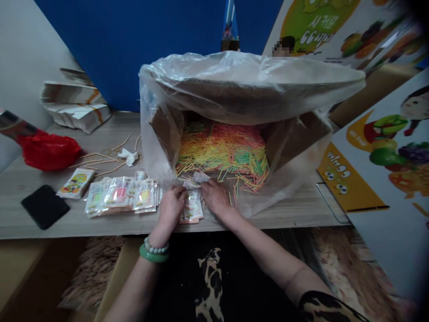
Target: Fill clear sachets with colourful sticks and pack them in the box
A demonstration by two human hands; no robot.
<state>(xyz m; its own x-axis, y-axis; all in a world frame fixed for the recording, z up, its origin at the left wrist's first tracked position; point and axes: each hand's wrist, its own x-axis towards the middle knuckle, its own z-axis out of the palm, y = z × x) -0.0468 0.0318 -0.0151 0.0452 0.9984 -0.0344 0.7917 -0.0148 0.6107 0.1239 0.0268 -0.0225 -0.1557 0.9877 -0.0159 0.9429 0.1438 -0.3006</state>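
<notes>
Plastic packets (192,206): small stack, frame centre, on wooden table (288,214)
Left hand (171,205): fingers closed on stack's left edge
Right hand (215,196): pressed flat beside stack, grip unclear
Coloured sticks (224,150): inside lined carton (241,89), just behind
Finished packets (122,195): row, left of centre

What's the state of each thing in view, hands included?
Left hand: on the small packet, gripping its edge.
Right hand: on the same packet.
Small packet: flat on table.
Cardboard box: on its side, open, plastic-lined, sticks spilling out.
Finished packets: stacked in a row.
</notes>
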